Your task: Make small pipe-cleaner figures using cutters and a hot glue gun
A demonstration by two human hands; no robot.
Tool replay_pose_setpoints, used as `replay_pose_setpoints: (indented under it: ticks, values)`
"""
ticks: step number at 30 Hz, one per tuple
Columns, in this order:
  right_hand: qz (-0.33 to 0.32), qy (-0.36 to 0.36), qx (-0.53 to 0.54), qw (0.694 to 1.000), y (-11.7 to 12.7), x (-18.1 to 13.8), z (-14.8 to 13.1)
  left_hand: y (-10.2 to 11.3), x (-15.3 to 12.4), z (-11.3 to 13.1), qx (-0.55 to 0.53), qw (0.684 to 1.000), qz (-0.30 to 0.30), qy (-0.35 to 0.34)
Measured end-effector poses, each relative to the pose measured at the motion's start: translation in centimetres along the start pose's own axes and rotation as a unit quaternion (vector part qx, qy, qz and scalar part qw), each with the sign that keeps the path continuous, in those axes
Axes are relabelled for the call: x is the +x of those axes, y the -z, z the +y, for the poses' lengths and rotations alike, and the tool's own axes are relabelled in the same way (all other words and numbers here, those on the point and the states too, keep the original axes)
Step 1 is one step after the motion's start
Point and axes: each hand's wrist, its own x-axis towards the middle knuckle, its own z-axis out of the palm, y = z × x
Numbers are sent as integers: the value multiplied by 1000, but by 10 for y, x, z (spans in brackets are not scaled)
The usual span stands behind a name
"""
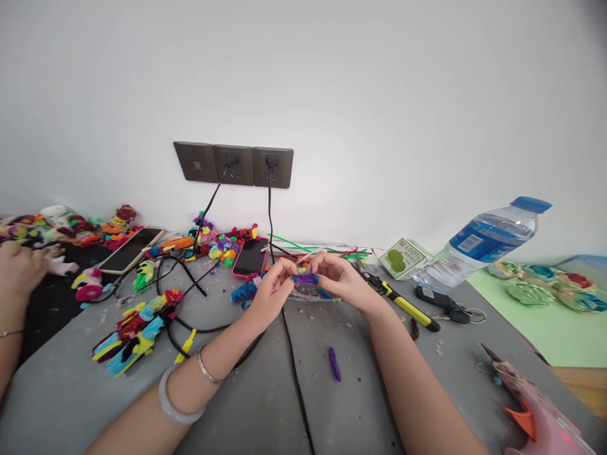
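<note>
Over the middle of the grey table (332,411), my left hand (272,287) and my right hand (339,278) meet, both pinching a small purple pipe-cleaner piece (305,279) between fingertips. The piece is short and fuzzy, with blue bits at its ends. A loose purple pipe-cleaner scrap (334,364) lies on the table nearer to me, between my forearms. Blue fuzzy pieces (244,291) lie just left of my left hand.
Two phones (250,256) (130,249) lie among black cables and colourful pipe-cleaner figures (135,332) at left. Yellow-handled pliers (408,306), keys (446,302), a tilted water bottle (478,243) and a pink glue gun (540,414) sit right. Another person's hand (16,268) rests at far left.
</note>
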Motion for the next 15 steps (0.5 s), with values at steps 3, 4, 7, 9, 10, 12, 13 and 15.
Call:
replay_pose_setpoints:
  ticks: [3,4,7,9,10,12,13,15]
  values:
    - [2,-3,-4,1000,0,0,-1,0,0,-1,0,1000,0,3]
    - [2,-3,-4,1000,0,0,-1,0,0,-1,-2,1000,0,4]
    - [3,1,-2,1000,0,0,0,0,0,-2,-10,1000,0,2]
    - [4,5,1,1000,0,1,1,0,0,-2,-13,1000,1,1]
    - [4,7,2,1000,0,1,1,0,0,-2,-14,1000,1,2]
    - [4,8,3,1000,0,1,1,0,0,-3,-15,1000,1,4]
    - [4,7,3,1000,0,1,1,0,0,-3,-17,1000,0,4]
    - [2,4,3,1000,0,1,1,0,0,-3,-23,1000,-3,5]
